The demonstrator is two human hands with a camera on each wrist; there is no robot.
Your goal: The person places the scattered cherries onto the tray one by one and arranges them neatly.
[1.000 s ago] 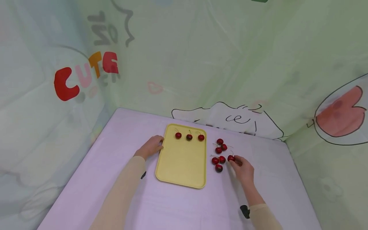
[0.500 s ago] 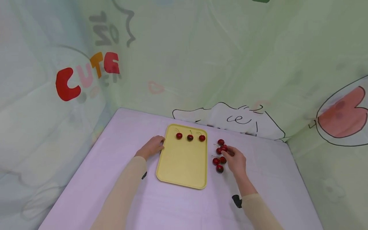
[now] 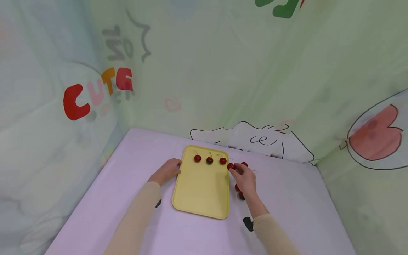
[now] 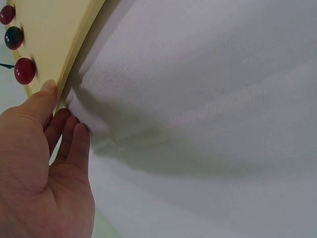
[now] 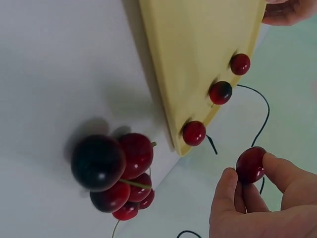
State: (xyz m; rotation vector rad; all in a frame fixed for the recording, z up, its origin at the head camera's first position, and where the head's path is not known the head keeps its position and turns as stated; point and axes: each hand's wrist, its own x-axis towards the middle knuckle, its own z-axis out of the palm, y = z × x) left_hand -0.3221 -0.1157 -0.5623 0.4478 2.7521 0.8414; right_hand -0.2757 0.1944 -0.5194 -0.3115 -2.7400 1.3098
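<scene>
A yellow rectangular tray lies on the table. My left hand holds its left rim, with the thumb on top of the edge and the fingers against the outer side in the left wrist view. Three dark red cherries, the middle one darker, stand in a row along the tray's far end. Between thumb and fingertips, my right hand pinches another cherry, stem up, over the tray's right rim near the row. Several cherries sit bunched on the table right of the tray, partly hidden by my right hand in the head view.
Pale lilac cloth covers the table. Behind it and at both sides hang printed fabric walls with cartoon drawings and letters. Dark straps show at the wrists.
From right of the loose cherries, my right hand has carried one cherry leftward to the tray's right edge. My left hand stays on the rim. The head view has tilted slightly up.
</scene>
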